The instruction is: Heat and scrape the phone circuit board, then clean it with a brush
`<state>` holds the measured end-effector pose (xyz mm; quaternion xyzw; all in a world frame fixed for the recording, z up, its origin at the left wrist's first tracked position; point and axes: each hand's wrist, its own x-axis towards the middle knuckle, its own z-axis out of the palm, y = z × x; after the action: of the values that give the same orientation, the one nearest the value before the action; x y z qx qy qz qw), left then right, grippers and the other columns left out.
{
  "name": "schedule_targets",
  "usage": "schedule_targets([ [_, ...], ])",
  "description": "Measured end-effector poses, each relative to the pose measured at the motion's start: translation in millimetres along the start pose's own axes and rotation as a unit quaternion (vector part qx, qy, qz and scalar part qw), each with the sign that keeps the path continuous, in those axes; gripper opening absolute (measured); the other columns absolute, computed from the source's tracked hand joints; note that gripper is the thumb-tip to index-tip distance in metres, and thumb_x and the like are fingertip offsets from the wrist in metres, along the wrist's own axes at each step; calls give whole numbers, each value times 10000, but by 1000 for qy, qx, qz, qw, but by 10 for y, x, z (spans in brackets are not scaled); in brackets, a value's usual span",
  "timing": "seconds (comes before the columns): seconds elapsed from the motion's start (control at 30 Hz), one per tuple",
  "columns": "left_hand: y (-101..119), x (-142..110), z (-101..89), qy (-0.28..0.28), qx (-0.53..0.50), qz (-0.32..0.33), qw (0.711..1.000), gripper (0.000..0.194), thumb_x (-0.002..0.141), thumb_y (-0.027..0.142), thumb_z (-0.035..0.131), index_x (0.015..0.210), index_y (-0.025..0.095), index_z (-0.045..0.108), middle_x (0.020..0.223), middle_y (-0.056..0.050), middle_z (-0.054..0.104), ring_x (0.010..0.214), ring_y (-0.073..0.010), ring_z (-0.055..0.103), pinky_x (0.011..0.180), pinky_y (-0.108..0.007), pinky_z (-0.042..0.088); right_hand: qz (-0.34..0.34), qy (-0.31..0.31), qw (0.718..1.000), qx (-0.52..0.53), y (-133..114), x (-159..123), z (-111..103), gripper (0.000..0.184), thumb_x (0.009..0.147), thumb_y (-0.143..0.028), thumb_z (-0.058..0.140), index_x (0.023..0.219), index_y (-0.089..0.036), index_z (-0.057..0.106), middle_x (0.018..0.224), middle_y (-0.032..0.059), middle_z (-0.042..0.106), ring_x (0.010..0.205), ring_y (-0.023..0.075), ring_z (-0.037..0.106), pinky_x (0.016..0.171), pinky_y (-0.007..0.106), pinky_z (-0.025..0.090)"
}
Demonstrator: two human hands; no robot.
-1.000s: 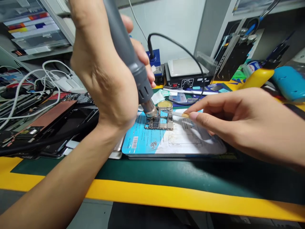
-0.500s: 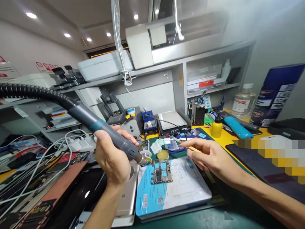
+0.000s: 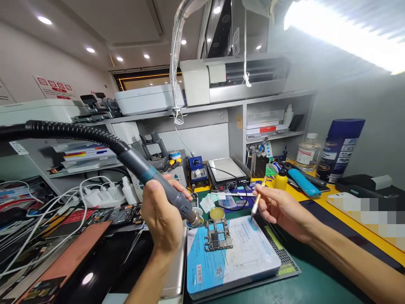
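My left hand [image 3: 164, 215] is wrapped round the dark grey handle of a hot air gun [image 3: 166, 188]. The metal nozzle points down and right, just off the upper left corner of a bare phone circuit board [image 3: 219, 238]. That board lies flat on a blue and white box [image 3: 249, 261]. Between thumb and fingers, my right hand [image 3: 278, 204] pinches a slim pen-shaped tool [image 3: 257, 198] with a gold handle and silver lower end. Its thin tip points down over the box's far right corner. Behind the board is a small round tin of yellowish paste [image 3: 217, 213].
White cables [image 3: 79, 211] and phone parts crowd the left side. A blue soldering station [image 3: 198, 169] and a flat heating plate [image 3: 229, 171] stand behind. To the right are a yellow bottle [image 3: 280, 180], a blue-handled tool [image 3: 303, 183] and a dark spray can [image 3: 340, 150].
The pen-shaped tool has swung from nearly level to upright, tip down. The camera view has tilted up, bringing a bright lamp into sight. My left hand keeps the hot air gun near the board.
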<state>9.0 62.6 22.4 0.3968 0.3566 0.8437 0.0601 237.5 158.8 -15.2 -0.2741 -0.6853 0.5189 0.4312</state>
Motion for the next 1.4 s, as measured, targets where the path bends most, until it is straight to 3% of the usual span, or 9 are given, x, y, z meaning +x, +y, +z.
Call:
schedule_targets([
  [0.2,-17,-132,13,-55,-5,-48,997,379,1001,597,434,955,246,569,673,21,604,549,-166,621,525,-319,546,160,-6,971,177,43,-20,65,287,759,-512,811,688,-252,711,552,-18,580,416,92,473,371,229,381],
  [0.33,-46,-217,11,-84,-9,-64,994,354,979,623,452,933,303,597,688,6,623,551,-193,628,499,-346,550,187,-32,962,195,122,-64,144,257,805,-406,783,666,-210,692,585,4,627,423,76,476,389,206,334],
  [0.5,-74,-246,6,-95,-11,-78,992,371,964,641,468,946,299,610,694,1,630,568,-185,638,548,-342,590,187,-28,963,193,149,-92,197,236,798,-349,788,697,-203,632,586,-6,631,444,81,507,373,180,258],
  [0.7,-50,-243,1,-97,-15,-81,992,379,1000,608,422,975,264,578,697,17,623,582,-154,632,516,-276,566,177,-7,968,176,200,-77,181,271,695,-363,818,819,-190,649,626,5,660,427,95,526,344,189,231],
  [1.03,22,-231,-11,-93,-28,-79,992,421,996,621,432,987,226,576,689,19,617,568,-133,621,492,-243,558,107,22,992,70,215,-106,145,255,745,-366,776,706,-182,603,499,-27,527,395,76,445,386,222,205],
  [1.4,8,-195,-14,-89,-30,-85,992,376,1020,586,410,980,245,562,695,30,602,565,-106,610,499,-202,540,75,29,996,-41,144,-106,169,205,786,-368,710,688,-217,612,483,-9,521,414,114,423,440,291,205],
])
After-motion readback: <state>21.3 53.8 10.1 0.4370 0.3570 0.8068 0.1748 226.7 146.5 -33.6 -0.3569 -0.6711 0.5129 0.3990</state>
